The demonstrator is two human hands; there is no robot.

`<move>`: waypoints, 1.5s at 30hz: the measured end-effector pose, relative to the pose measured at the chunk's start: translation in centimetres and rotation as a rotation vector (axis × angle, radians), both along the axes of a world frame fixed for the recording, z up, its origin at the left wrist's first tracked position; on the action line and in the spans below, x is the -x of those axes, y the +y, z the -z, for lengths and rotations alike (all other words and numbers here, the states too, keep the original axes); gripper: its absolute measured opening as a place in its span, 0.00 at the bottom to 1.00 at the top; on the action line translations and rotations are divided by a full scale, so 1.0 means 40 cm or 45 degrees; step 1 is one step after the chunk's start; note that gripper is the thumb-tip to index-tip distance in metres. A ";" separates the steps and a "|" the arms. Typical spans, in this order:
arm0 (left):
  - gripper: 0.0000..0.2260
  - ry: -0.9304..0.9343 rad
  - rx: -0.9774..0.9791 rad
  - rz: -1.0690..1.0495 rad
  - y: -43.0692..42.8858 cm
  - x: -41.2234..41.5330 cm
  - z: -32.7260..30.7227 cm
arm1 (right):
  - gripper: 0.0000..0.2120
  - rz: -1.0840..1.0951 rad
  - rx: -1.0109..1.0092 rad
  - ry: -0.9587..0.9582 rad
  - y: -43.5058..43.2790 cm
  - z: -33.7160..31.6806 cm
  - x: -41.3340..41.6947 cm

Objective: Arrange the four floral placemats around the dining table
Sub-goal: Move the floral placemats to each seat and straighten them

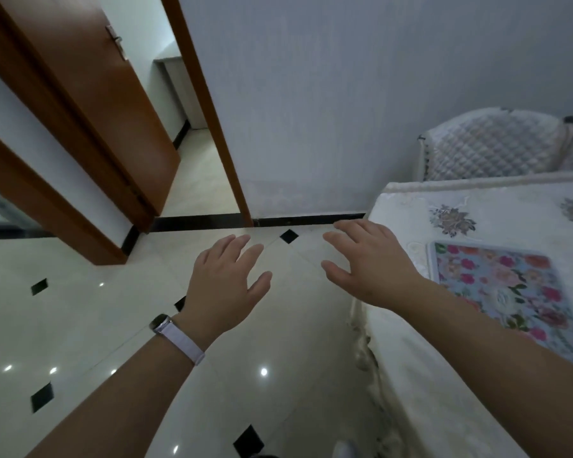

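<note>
One floral placemat (506, 292), pale blue with pink and red flowers, lies flat on the dining table (411, 375) at the right, near the table's left edge. The table wears a cream cloth with faint flower prints. My left hand (225, 285) hovers over the floor left of the table, fingers spread and holding nothing; a watch with a pale strap sits on that wrist. My right hand (368, 262) hovers just off the table's near left corner, fingers relaxed and empty, its forearm crossing the table edge beside the placemat. No other placemats show.
A quilted chair back (490, 147) stands behind the table against the grey wall. An open wooden door (93, 104) and doorway lie at the upper left. Glossy white floor tiles (80, 325) with small black diamonds spread below my hands.
</note>
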State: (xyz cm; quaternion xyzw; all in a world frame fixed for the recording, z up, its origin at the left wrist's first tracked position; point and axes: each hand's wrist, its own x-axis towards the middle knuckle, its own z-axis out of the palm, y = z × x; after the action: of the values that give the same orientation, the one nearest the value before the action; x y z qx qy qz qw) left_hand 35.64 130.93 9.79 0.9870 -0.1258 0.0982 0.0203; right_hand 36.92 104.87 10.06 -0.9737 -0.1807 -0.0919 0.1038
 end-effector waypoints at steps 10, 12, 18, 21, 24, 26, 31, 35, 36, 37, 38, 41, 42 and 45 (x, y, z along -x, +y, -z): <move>0.24 0.041 0.123 0.370 0.051 -0.373 0.070 | 0.26 0.380 0.066 0.050 0.035 0.025 -0.194; 0.25 0.063 0.125 0.461 0.079 -0.462 0.072 | 0.27 0.486 0.054 0.065 0.069 0.023 -0.241; 0.24 0.077 0.151 0.653 0.144 -0.713 0.061 | 0.25 0.655 0.042 0.057 0.197 -0.004 -0.371; 0.24 0.072 0.169 0.782 0.115 -0.787 0.054 | 0.24 0.755 0.112 0.044 0.201 -0.021 -0.371; 0.24 0.062 0.207 0.934 0.048 -0.826 0.055 | 0.26 0.908 0.138 0.100 0.165 -0.030 -0.344; 0.24 0.078 0.224 1.019 -0.012 -0.844 0.058 | 0.27 1.005 0.127 0.128 0.133 -0.031 -0.323; 0.23 0.132 0.235 1.219 -0.178 -0.853 0.081 | 0.29 1.211 0.072 0.180 0.046 0.006 -0.270; 0.23 0.119 0.171 1.351 -0.307 -0.867 0.099 | 0.30 1.305 0.004 0.220 -0.041 0.051 -0.272; 0.23 0.118 0.151 1.368 -0.342 -0.873 0.100 | 0.30 1.317 -0.014 0.212 -0.066 0.060 -0.278; 0.23 0.117 0.135 1.383 -0.379 -0.880 0.100 | 0.29 1.330 -0.034 0.201 -0.094 0.068 -0.285; 0.23 0.118 0.116 1.399 -0.417 -0.886 0.100 | 0.28 1.346 -0.058 0.192 -0.125 0.074 -0.291; 0.23 0.128 0.049 1.448 -0.534 -0.898 0.103 | 0.27 1.392 -0.125 0.156 -0.229 0.090 -0.303; 0.23 0.135 0.027 1.460 -0.574 -0.902 0.105 | 0.27 1.402 -0.141 0.146 -0.264 0.095 -0.303; 0.24 0.148 -0.034 1.504 -0.687 -0.897 0.112 | 0.28 1.439 -0.200 0.151 -0.355 0.112 -0.290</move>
State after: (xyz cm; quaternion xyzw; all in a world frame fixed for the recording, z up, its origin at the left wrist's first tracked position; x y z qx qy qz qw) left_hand 71.53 103.44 5.31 0.7538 -0.6536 0.0144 0.0659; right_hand 48.53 90.68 5.59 -0.9119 0.3815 -0.0916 0.1205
